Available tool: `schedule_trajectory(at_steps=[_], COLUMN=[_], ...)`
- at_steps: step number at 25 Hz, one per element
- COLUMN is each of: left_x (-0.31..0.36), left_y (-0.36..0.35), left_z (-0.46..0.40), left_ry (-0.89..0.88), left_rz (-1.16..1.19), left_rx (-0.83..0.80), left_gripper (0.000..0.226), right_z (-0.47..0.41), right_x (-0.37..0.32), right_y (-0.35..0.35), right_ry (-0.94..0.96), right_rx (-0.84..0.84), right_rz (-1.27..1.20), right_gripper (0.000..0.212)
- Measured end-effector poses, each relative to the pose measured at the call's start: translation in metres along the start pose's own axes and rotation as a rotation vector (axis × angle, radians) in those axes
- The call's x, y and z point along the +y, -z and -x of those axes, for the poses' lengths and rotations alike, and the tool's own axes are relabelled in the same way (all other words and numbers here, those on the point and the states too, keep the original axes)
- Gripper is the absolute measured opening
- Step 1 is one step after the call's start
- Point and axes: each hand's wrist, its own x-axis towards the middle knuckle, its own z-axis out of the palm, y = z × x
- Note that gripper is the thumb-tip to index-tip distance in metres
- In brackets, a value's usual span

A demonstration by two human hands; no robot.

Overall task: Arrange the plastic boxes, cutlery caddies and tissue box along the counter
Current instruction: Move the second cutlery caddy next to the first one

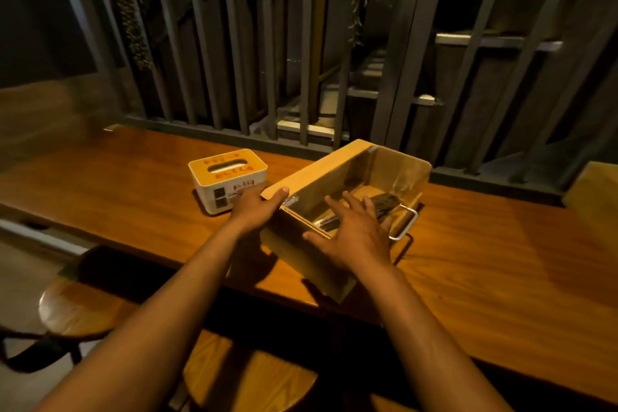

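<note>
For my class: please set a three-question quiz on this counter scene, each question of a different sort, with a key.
1. True or false: the left hand grips the tissue box.
2. Which hand is spread open over the caddy? A) left B) right
3. Fill in: the caddy's metal handle is on its ___ side as seen.

Key: 1 false, it holds the caddy's corner. 2 B, the right hand. 3 right.
</note>
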Motion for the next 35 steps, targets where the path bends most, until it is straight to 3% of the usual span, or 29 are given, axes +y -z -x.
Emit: schedule_trajectory(at_steps=[3, 9, 15, 27, 35], left_x=[0.0, 0.01, 0.044, 0.167, 0.217], left_y=[-0.009, -0.027, -0.077, -0.25, -0.321], left_z=[0.008, 0.031, 0.06, 0.146, 0.168], left_ry=[-0.067, -0.026, -0.047, -0.151, -0.182], left_rz=[0.137, 0.225, 0.238, 0.153, 0.12], left_rx=[0.011, -0.119, -0.097, -0.066, -0.082], left_gripper=[0.047, 0.065, 0.065, 0.06, 0.06], right_z=[0.007, 0.031, 0.049, 0.112, 0.126], right_x=[0.022, 0.058, 0.113, 0.312, 0.395], right_y=[0.007, 0.006, 0.021, 0.103, 0.144], right_ry=[0.007, -0.009, 0.004, -0.049, -0.043], right_rx=[0.032, 0.222, 0.32, 0.323, 0.29], right_rz=[-0.083, -0.08, -0.104, -0.086, -0.076], right_gripper=[0.085, 0.083, 0.083, 0.084, 0.086])
